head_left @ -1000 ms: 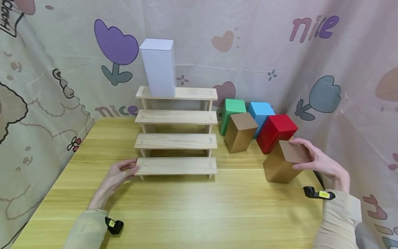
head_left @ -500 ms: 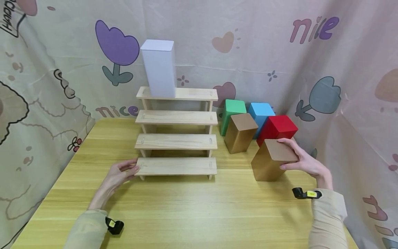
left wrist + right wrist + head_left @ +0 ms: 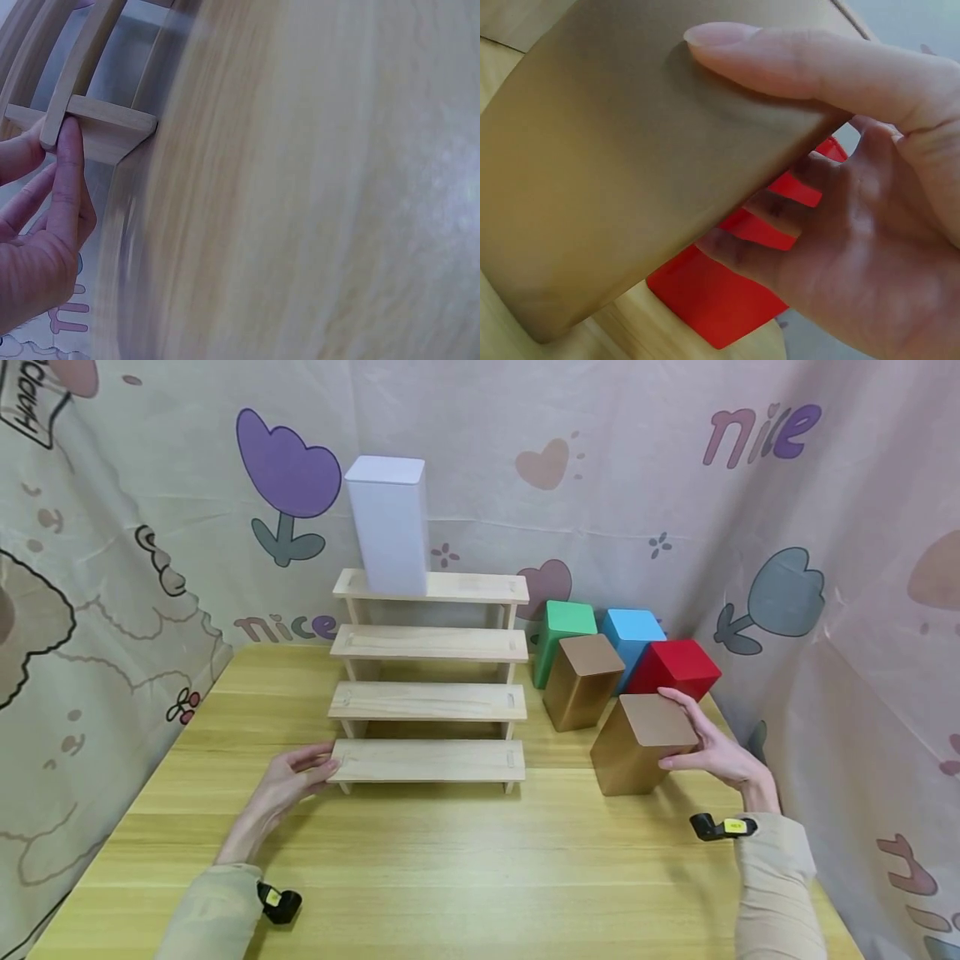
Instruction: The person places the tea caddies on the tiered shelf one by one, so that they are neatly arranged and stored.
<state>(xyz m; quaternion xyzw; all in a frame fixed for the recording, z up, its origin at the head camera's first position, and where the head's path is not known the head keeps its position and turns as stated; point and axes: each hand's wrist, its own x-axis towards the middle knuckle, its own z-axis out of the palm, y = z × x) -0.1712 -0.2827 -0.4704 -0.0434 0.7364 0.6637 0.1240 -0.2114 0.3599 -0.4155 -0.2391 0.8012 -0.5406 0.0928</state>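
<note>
With thumb and fingers, my left hand pinches the left end of the lowest step of a pale wooden stepped rack. The left wrist view shows the thumb and a finger on either side of the step board. My right hand grips the upper part of a gold-brown box, right of the rack. In the right wrist view the thumb lies across one face of this box, with the fingers along another side. A tall white box stands upright on the top step, toward its left.
Behind the gripped box stand a second gold-brown box, a green box, a blue box and a red box. A patterned curtain hangs behind the wooden table and along its sides.
My right hand has moved left with the gold-brown box, away from the table's right edge and nearer the rack. My left hand stays at the lowest step.
</note>
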